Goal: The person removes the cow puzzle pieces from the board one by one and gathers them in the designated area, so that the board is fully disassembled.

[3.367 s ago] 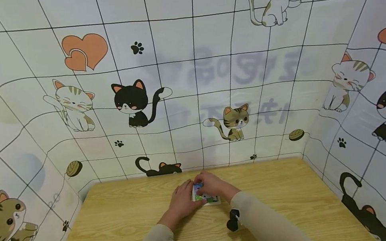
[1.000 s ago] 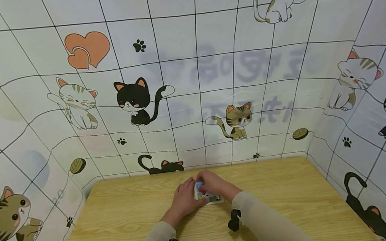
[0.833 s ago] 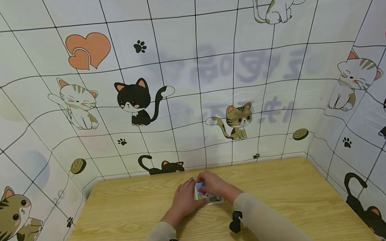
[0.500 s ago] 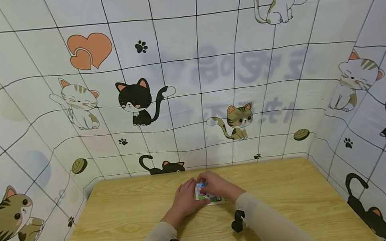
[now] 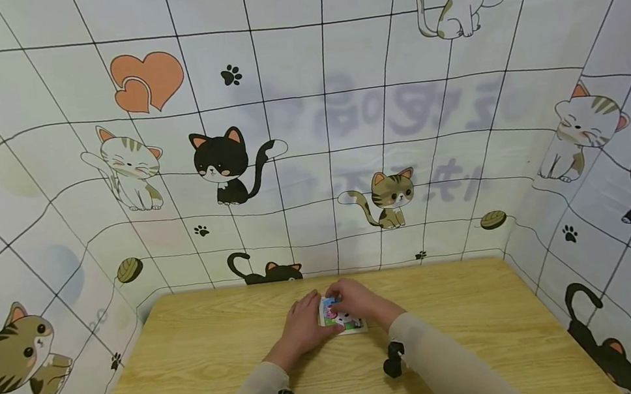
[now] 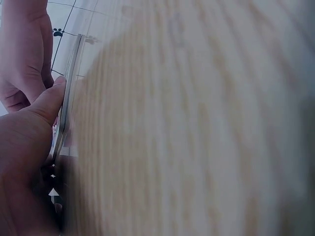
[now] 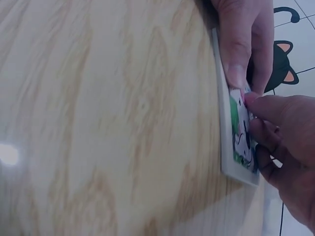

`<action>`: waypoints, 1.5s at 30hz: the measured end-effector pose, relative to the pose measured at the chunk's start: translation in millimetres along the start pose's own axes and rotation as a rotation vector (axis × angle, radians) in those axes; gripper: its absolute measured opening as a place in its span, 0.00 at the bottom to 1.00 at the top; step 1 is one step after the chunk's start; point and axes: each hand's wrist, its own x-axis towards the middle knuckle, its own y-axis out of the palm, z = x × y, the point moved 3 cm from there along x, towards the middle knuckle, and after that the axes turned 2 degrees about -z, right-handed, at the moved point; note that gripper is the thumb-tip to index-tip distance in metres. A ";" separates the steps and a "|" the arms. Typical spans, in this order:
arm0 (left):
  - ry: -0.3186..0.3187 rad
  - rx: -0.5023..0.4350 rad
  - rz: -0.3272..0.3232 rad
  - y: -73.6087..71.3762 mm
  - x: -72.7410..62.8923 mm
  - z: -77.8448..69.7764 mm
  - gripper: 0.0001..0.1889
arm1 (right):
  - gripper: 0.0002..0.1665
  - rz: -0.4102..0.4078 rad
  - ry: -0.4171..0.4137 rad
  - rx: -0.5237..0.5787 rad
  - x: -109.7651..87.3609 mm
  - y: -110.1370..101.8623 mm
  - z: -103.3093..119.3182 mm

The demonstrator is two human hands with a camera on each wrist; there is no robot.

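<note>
A small flat picture puzzle (image 5: 351, 325) with a white frame and a colourful cartoon picture lies on the table, near its far edge. My left hand (image 5: 303, 325) holds it by the left side, its thumb along the front edge; in the right wrist view that thumb presses on the frame's picture side. My right hand (image 5: 358, 299) is over the puzzle from the right, with bent fingers and the tips on the picture near a pink patch. Whether a loose piece is between those fingertips is hidden. In the left wrist view the puzzle (image 6: 66, 105) shows edge-on.
The wooden table (image 5: 225, 379) spreads around both hands. A white cloth with grid lines and printed cats (image 5: 223, 165) hangs behind the table and along both sides. Dark round devices (image 5: 392, 360) are strapped at both wrists.
My right hand and forearm have shifted slightly right, and more of the picture shows under the fingers. The left hand keeps its hold on the puzzle. The view has shifted a little.
</note>
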 end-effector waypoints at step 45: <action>-0.080 0.046 0.090 -4.5 3.4 -4.6 0.54 | 0.16 -0.074 -0.034 -0.004 -57.3 -73.3 -47.8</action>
